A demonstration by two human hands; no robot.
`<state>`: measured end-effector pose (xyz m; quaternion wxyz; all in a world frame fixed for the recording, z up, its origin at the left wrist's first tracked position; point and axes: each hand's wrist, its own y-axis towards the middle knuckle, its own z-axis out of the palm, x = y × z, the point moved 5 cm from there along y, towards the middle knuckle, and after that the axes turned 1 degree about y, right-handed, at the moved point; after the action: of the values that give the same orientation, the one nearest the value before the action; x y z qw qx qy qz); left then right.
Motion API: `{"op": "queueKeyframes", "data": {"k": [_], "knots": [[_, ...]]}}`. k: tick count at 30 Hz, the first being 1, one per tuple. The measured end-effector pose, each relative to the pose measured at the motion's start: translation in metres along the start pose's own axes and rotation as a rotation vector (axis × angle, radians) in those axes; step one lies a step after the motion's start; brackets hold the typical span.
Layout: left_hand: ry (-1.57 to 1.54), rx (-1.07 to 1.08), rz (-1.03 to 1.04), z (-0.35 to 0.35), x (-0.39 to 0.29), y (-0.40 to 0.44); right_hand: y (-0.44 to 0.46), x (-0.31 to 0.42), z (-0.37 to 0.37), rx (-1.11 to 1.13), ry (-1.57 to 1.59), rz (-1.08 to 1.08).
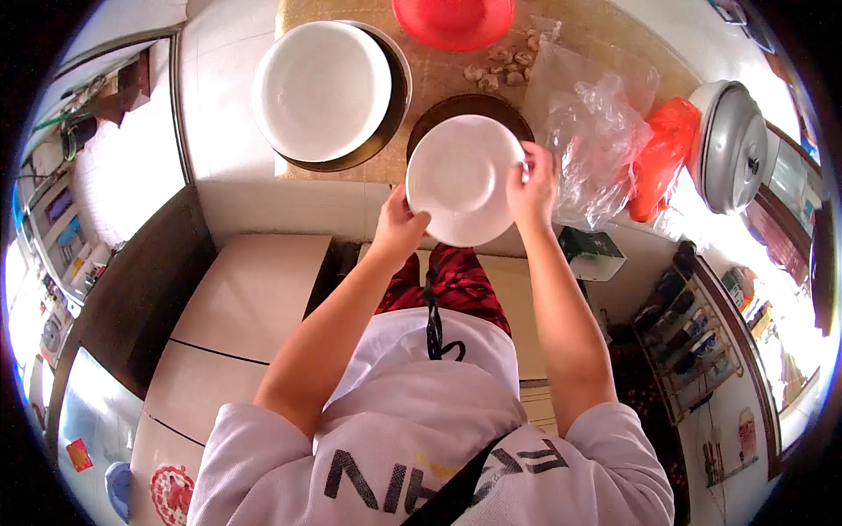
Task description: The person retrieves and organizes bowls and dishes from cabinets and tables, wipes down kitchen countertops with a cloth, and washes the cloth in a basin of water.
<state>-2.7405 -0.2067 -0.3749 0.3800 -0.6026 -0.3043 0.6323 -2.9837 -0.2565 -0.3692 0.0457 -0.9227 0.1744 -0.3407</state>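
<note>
A white plate (pixel 456 180) with a round sunken middle is held up in front of me at the table's near edge. My left hand (pixel 399 226) grips its lower left rim, thumb on the upper face. On the right rim, my right hand (pixel 533 188) is closed with the thumb on top and fingers around the edge. Partly hidden behind the plate lies a dark round pan or tray (pixel 469 103). To the left, a large white bowl (pixel 323 92) rests on another dark round vessel (pixel 402 101) with a pale rim.
A red basin (pixel 453 22) stands at the back of the table (pixel 430 74). Several garlic-like bulbs (pixel 502 66) lie near it. On the right are clear plastic bags (pixel 596 131), a red bag (pixel 664 158) and a lidded metal pot (pixel 732 145). A shoe rack (pixel 693 342) stands lower right.
</note>
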Motion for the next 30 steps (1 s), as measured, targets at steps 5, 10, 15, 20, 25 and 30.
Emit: {"op": "queueKeyframes", "data": {"k": [5, 10, 15, 20, 25, 30], "knots": [[-0.189, 0.057, -0.001, -0.045, -0.010, -0.067, -0.031, -0.062, -0.024, -0.123, 0.148, 0.360], [-0.418, -0.003, -0.058, -0.098, -0.009, -0.109, -0.060, -0.119, 0.015, 0.015, 0.310, 0.577], [-0.534, -0.075, 0.030, -0.116, -0.025, -0.131, -0.060, -0.036, 0.016, 0.163, 0.655, 0.458], [-0.384, -0.137, 0.234, -0.096, -0.065, -0.156, -0.054, 0.133, -0.047, 0.920, 1.114, 0.203], [0.253, -0.259, 0.662, -0.070, -0.139, -0.209, -0.020, 0.184, -0.094, 0.788, 0.689, -0.185], [0.543, -0.371, 1.429, -0.054, -0.202, -0.249, 0.011, 0.253, -0.147, 0.783, 0.991, -0.421]]}}
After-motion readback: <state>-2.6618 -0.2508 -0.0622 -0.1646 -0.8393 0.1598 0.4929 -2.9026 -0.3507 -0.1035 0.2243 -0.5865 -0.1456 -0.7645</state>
